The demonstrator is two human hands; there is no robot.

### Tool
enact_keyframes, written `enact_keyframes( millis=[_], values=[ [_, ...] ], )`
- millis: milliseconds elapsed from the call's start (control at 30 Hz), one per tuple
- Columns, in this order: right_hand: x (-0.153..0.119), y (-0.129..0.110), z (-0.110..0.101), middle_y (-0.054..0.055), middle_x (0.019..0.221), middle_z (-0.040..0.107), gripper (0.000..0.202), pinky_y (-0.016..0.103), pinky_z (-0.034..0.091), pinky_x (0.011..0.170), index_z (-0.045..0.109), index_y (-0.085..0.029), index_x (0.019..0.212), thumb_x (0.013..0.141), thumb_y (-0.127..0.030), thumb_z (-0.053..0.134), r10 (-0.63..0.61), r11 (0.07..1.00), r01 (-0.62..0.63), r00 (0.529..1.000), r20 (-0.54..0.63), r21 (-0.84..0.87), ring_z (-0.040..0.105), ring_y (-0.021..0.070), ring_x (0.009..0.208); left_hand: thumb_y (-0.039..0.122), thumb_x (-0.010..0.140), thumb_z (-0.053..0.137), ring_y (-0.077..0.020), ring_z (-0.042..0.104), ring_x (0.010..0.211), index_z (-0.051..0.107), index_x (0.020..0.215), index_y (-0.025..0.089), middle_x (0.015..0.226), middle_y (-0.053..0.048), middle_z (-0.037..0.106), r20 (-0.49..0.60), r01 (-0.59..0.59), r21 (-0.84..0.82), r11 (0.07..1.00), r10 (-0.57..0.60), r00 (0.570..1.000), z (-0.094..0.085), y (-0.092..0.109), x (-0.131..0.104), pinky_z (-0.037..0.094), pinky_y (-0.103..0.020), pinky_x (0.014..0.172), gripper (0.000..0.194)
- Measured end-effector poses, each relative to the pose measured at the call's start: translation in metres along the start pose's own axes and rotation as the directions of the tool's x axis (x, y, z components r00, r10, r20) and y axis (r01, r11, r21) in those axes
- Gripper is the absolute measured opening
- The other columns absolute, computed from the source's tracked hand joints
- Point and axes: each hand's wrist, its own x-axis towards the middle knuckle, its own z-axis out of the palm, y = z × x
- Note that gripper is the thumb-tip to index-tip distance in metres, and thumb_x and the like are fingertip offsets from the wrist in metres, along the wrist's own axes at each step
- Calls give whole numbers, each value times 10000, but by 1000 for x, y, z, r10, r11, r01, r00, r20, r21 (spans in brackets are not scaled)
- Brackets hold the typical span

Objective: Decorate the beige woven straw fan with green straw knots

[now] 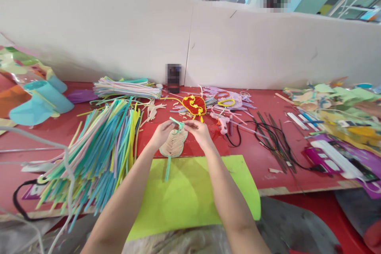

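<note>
My left hand and my right hand are close together above the middle of the red table. Between them is a small mint-green fuzzy strip, twisted into a little knot, pinched by the fingers of both hands. Just below lies a beige leaf-shaped piece with a mint-green edge and a green stem pointing toward me. The stem's lower end lies over a lime-green sheet. Behind my hands is a red fan-like piece with yellow trim and yellow twisted shapes.
A large bundle of coloured fuzzy sticks covers the left. A pink glue gun with a black cable, scissors, dark sticks and a purple power strip lie to the right. A white partition stands behind.
</note>
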Motion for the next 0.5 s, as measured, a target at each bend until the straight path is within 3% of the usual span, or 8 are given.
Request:
enact_keyframes(
  millis=[333,500],
  values=[
    [-2,-3,0,27,840,684,226,307,488,799,654,-200,827,650,-324,718,-22,1000,23,996,83,-16,631,175,834,358,732,612,-185,628,778,660,844,139,839,-58,702,3,42,-37,998,-41,999,1,-6,2,480,-289,726,251],
    [-1,-3,1,23,821,683,229,308,484,785,660,-199,828,650,-333,715,-50,999,50,998,49,-5,635,175,807,318,735,611,-174,633,769,658,822,151,805,-37,699,-120,16,-36,999,-20,993,8,-3,-1,485,-273,711,193]
  ],
)
